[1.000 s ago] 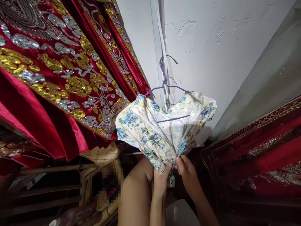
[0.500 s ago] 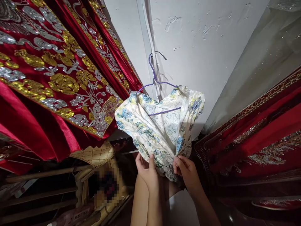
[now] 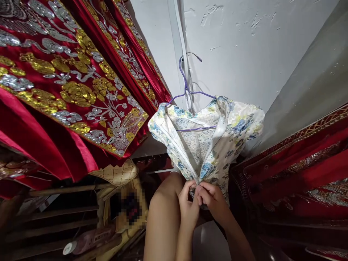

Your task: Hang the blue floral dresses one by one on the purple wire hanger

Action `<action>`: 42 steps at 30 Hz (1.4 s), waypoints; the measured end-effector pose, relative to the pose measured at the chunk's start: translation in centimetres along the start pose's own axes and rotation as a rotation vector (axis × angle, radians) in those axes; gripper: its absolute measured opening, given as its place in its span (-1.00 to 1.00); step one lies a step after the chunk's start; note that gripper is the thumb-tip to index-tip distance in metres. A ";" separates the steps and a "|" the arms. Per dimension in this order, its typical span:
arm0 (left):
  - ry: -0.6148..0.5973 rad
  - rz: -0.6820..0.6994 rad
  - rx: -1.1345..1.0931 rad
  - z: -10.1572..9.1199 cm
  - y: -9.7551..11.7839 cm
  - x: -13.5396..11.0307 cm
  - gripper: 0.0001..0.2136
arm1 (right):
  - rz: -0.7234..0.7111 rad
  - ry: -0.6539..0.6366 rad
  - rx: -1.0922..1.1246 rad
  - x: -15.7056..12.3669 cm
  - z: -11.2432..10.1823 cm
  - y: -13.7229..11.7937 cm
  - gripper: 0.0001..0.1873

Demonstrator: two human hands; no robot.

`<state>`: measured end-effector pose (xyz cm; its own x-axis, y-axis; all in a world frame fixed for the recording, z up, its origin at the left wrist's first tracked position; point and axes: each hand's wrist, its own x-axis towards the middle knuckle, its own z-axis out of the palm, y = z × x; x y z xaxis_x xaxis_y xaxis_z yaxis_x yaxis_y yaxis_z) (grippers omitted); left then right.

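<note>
A white short-sleeved dress (image 3: pixel 228 148) with blue and yellow flowers hangs on a purple wire hanger (image 3: pixel 186 85), its front parted in a deep V. At the bottom of the V, my left hand (image 3: pixel 189 199) pinches the edge of the opening. Right beside it, my right hand (image 3: pixel 213 199) is closed on the same spot, fingertips nearly touching the left ones. The seam there looks like a zipper (image 3: pixel 198 181), but my fingers hide its pull. Below my hands the dress is mostly covered by my arms.
Red embroidered cloth (image 3: pixel 78 94) hangs at left, with a bamboo-like rack (image 3: pixel 54 232) and a pink bottle (image 3: pixel 89 241) below. Another red garment (image 3: pixel 304 174) under clear plastic is at right. My bare knee (image 3: pixel 163 199) is beside my left arm. Behind stands a white wall (image 3: pixel 244 54).
My left hand has moved right, from the dress's side to the base of the opening beside my right hand. The dress's right side is spread wider, and the view has shifted slightly.
</note>
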<state>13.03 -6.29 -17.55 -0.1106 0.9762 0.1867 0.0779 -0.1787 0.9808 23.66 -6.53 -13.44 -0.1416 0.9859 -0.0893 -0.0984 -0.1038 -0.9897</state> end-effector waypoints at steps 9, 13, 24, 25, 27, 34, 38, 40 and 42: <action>0.055 0.070 -0.044 2.8 -1.3 -0.1 -0.70 | -0.039 0.249 0.028 2.9 -0.2 -3.7 -0.57; -0.009 0.084 -0.026 4.7 -2.0 -0.7 -0.78 | -0.196 0.322 -0.145 5.9 -1.1 -10.9 -0.62; -0.153 0.152 -0.021 3.8 1.1 3.8 -0.87 | -0.430 0.320 -0.155 8.2 -1.6 -17.9 -0.76; -0.126 0.205 -0.032 3.1 2.7 5.1 -0.88 | -0.429 0.322 -0.160 8.0 -1.8 -17.3 -0.76; -0.047 0.360 -0.010 1.6 6.2 7.9 -0.81 | -0.444 0.309 -0.186 7.5 -2.2 -16.3 -0.75; -0.052 0.852 0.296 0.9 15.4 14.4 -0.82 | -0.577 0.229 -0.317 6.4 -2.7 -16.8 -0.67; 0.065 0.870 0.352 0.9 16.4 15.0 -0.87 | -0.592 0.286 -0.428 8.8 -3.0 -15.2 -0.66; 0.190 0.882 0.346 -0.1 16.6 15.6 -0.85 | -0.562 0.336 -0.468 10.2 -3.5 -13.4 -0.63; 0.370 0.863 0.268 -2.1 16.6 16.9 -0.84 | -0.497 0.323 -0.481 10.9 -4.1 -11.3 -0.57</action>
<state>10.37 7.02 1.99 -0.2101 0.4147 0.8854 0.4958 -0.7354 0.4620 27.25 5.96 -3.64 0.1098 0.8986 0.4247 0.3752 0.3582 -0.8549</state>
